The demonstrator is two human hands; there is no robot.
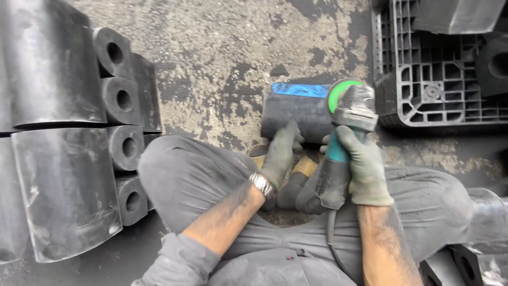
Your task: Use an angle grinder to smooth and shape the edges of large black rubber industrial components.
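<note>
Firmly, the angle grinder [344,145] is wrapped by the right hand [362,164]; beyond that grip, the black rubber block [296,116] is best pressed flat by the left hand [280,153], its fingers spread.

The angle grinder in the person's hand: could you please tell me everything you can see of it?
The angle grinder is a corded power tool with a teal body, a dusty grey metal head and a green disc at its far end. It points away from the person, its disc at the right end of the black rubber block on the ground. The gloved right hand wraps around its body; the gloved left hand rests on the block. A black cable runs back from its rear.
</note>
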